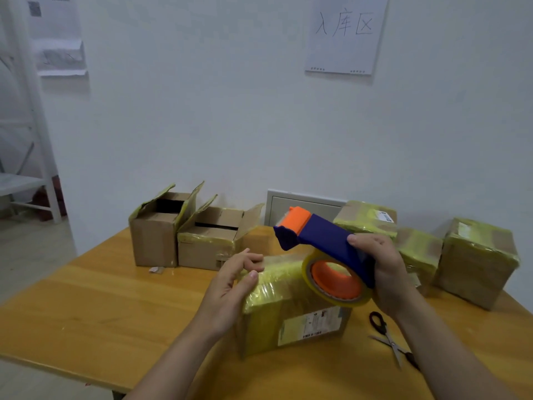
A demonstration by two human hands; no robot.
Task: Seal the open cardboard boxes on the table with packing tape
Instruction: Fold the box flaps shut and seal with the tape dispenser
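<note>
Head view: a blue and orange tape dispenser [323, 235] is held up over the middle of the wooden counter [115, 307], above the box nearest the person. The right hand [380, 267] grips it, with the fingers wrapped round the blue handle and the thumb on top. Its orange nose points far and left. A roll of yellowish clear tape [352, 303] sits on the orange hub below the handle.

The left hand [233, 281] rests against the left end of the near box [288, 307]. Its thumb lies on the top edge and its fingers are loosely curved, holding nothing. This box is closed and wrapped over the top and sides in shiny yellow tape. A white shipping label [311, 326] is on its near face.

At the far left stand two plain brown boxes, touching side by side. The left open box [153, 238] and the right open box [207, 246] both have their flaps standing up, edged with old yellow tape. A small paper scrap [156, 269] lies just in front of them.

Three closed boxes stand in a row at the far right, each banded in yellow tape: the first taped box [366, 220], the second [418, 252] and the third [476, 264].

Black-handled scissors [389, 339] lie open on the counter to the right of the near box. A handwritten paper sign [344, 33] hangs on the white wall.
</note>
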